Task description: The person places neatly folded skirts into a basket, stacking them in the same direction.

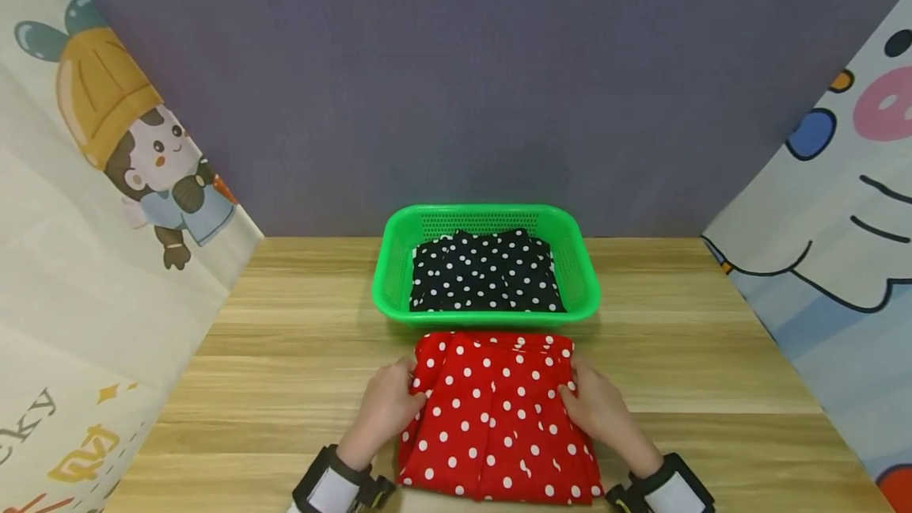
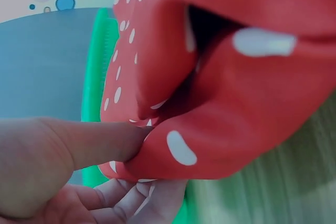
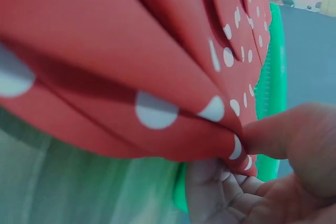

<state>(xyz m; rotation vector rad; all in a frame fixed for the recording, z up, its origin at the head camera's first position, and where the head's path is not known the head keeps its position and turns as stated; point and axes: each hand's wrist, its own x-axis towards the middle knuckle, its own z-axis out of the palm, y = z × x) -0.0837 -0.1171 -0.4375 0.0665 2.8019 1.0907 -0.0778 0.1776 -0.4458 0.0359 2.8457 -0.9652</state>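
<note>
A red cloth with white dots [image 1: 499, 418], folded into a rough trapezoid, lies in front of me in the head view. My left hand [image 1: 390, 406] pinches its left edge; in the left wrist view the thumb [image 2: 100, 140] presses on top with fingers curled beneath. At the opposite edge my right hand [image 1: 597, 406] pinches the cloth the same way, thumb above and fingers under it in the right wrist view. Layers of the red cloth [image 3: 105, 66] gape along the sides. Just beyond it stands a green basket [image 1: 385, 291] holding a folded black cloth with white dots [image 1: 488, 275].
The wooden table [image 1: 285, 355] carries the basket near its back edge, against a grey panel [image 1: 456, 85]. Printed cartoon sheets flank both sides, the left one [image 1: 71, 260] and the right one [image 1: 841, 244]. Each wrist wears a black strap [image 1: 331, 481].
</note>
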